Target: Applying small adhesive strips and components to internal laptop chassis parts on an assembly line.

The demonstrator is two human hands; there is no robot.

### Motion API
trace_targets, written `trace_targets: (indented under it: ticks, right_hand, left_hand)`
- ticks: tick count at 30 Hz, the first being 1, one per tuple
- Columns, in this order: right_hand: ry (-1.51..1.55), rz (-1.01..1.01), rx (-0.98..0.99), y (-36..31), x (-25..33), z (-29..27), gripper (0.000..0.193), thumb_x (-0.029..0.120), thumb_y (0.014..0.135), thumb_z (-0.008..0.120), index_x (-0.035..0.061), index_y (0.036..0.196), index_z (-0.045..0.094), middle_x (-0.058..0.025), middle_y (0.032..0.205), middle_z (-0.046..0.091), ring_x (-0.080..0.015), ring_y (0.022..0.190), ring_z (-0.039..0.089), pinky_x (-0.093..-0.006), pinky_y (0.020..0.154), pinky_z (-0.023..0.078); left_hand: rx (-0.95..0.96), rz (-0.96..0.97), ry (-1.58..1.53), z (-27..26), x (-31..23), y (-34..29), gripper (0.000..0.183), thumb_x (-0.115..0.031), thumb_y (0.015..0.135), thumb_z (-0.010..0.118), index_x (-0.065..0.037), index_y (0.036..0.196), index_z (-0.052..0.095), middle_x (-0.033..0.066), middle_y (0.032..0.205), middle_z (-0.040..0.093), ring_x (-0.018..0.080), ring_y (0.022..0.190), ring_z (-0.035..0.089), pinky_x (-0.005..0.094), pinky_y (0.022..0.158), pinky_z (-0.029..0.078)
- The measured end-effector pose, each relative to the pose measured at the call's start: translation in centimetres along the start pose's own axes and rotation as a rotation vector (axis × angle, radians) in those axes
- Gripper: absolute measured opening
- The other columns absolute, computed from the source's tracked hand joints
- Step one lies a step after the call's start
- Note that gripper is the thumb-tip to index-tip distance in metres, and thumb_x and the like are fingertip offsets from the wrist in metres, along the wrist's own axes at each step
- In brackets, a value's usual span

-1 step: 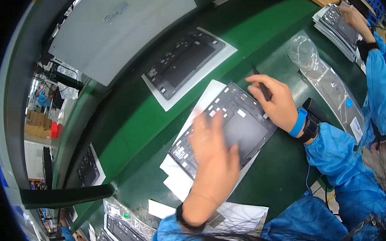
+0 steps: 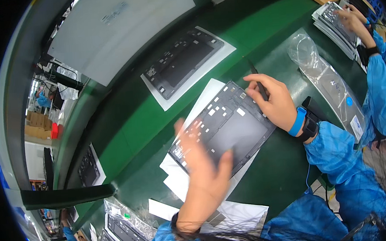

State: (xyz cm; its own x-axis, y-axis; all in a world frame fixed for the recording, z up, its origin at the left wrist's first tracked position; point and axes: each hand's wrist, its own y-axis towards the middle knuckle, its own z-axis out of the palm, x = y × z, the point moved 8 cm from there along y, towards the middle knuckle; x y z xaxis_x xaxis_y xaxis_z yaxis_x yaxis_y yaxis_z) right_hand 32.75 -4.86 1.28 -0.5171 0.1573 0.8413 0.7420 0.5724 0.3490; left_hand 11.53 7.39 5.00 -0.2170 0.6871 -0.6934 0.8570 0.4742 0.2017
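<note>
A dark grey tablet back housing [image 2: 236, 128], dotted with small white pads, lies tilted on white paper sheets [image 2: 209, 92] in front of me. My left hand [image 2: 201, 169] is over its left end, fingers stretched and thumb apart, smeared by motion; whether the fingertips touch the housing I cannot tell. Nothing shows in that hand. At the housing's upper right corner is my right hand [image 2: 275, 102], closed around slim black tweezers [image 2: 262, 91] whose pointed end sticks up past the fingers.
Another housing [image 2: 184, 62] rests on paper on the raised green strip beyond. To the right lies a clear plastic bag [image 2: 330, 84]; farther off, a co-worker's hand [image 2: 353, 22] is over a stack of housings [image 2: 335, 32]. More housings [image 2: 127, 234] sit at lower left.
My left hand has slid left across the housing, toward its left edge. My right hand has barely moved. The co-worker's hands at the far right have shifted.
</note>
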Motion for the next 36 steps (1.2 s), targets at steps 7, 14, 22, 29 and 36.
trace_targets:
  ticks: [7, 14, 22, 29, 36]
  right_hand:
    - [-0.115, -0.093, 0.015, -0.1, 1.0, 1.2, 0.028, 0.001, 0.090, 0.073, 0.0056, 0.117, 0.071, -0.0119, 0.098, 0.073, -0.0313, 0.083, 0.070, -0.0385, 0.073, 0.055]
    - [-0.059, -0.120, -0.039, -0.4, 0.4, 1.5, 0.030, -0.006, 0.090, 0.071, 0.0022, 0.119, 0.070, -0.0108, 0.091, 0.072, -0.0208, 0.077, 0.065, -0.0324, 0.070, 0.052]
    - [0.190, 0.006, -0.069, 0.1, -2.5, 1.3, 0.032, -0.001, 0.098, 0.071, 0.0011, 0.129, 0.065, -0.0045, 0.104, 0.068, -0.0096, 0.088, 0.061, -0.0249, 0.081, 0.052]
    - [0.162, -0.017, -0.016, 0.0, -1.5, 1.8, 0.024, 0.007, 0.101, 0.071, 0.0014, 0.124, 0.066, -0.0025, 0.100, 0.066, -0.0080, 0.084, 0.059, -0.0235, 0.074, 0.049]
    - [0.107, -0.059, 0.011, -0.1, 1.3, 3.0, 0.017, 0.005, 0.097, 0.073, 0.0003, 0.113, 0.068, -0.0044, 0.091, 0.068, -0.0098, 0.075, 0.059, -0.0257, 0.066, 0.048]
  left_hand:
    - [-0.118, -0.762, -0.722, -4.9, 8.1, -7.7, 0.093, -0.023, 0.095, 0.075, 0.000, 0.164, 0.018, 0.0255, 0.167, 0.026, 0.0344, 0.157, 0.023, 0.0443, 0.127, 0.022]
    - [-0.040, -0.741, -0.678, -5.3, 11.2, -3.4, 0.058, -0.019, 0.102, 0.069, 0.009, 0.149, 0.048, 0.0188, 0.140, 0.061, 0.0245, 0.125, 0.059, 0.0342, 0.109, 0.044]
    - [-0.120, -0.604, -0.767, -8.3, 13.2, 2.5, 0.022, -0.014, 0.107, 0.061, 0.006, 0.109, 0.072, 0.0063, 0.097, 0.071, 0.0144, 0.083, 0.060, 0.0325, 0.071, 0.048]
    - [-0.567, -0.551, -0.333, -25.0, 32.2, 4.6, 0.019, -0.012, 0.100, 0.061, 0.002, 0.101, 0.073, -0.0008, 0.083, 0.061, 0.0135, 0.072, 0.048, 0.0352, 0.063, 0.038]
    - [-0.437, -0.676, 0.595, -36.2, 43.0, 2.4, 0.026, -0.019, 0.095, 0.065, -0.003, 0.114, 0.074, 0.0188, 0.098, 0.074, 0.0350, 0.101, 0.072, 0.0452, 0.089, 0.055]
